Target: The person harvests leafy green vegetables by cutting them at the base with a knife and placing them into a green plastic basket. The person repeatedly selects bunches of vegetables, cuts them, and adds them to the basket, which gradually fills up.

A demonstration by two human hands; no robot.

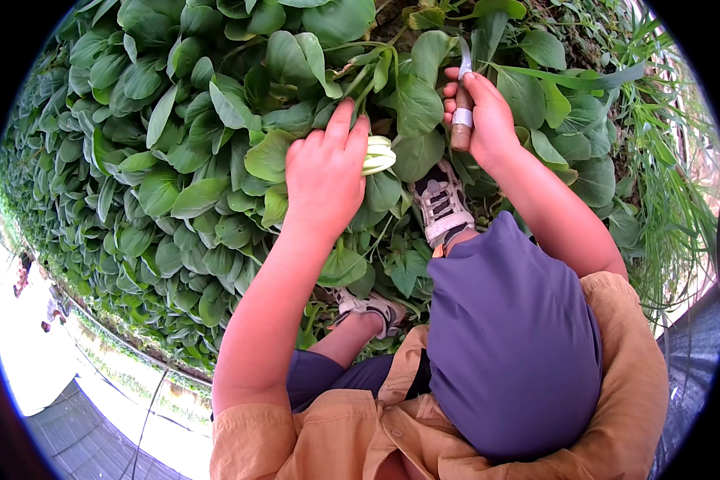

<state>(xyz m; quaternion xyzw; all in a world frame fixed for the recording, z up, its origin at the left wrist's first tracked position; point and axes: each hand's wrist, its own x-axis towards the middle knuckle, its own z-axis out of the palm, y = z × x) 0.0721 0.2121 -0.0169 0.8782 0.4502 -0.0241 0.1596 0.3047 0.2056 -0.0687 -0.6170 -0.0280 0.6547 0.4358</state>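
My left hand (328,172) is closed round a head of leafy greens like bok choy, its back turned up. The pale cut base of the bok choy (378,155) sticks out beside the palm, while its leaves merge with the foliage beyond my fingertips. To the right, my right hand (488,112) grips a small knife (462,118) with a brown wooden handle and a silver band. The knife's short, curved blade points away from me among the leaves. My thumb lies along the handle near the blade.
A dense bed of green leafy plants (160,160) spreads ahead and to the left. My sandalled feet (442,204) stand among the plants, below the hands. Long grass (672,176) borders the right side. At the lower left lies dark sheeting (88,432).
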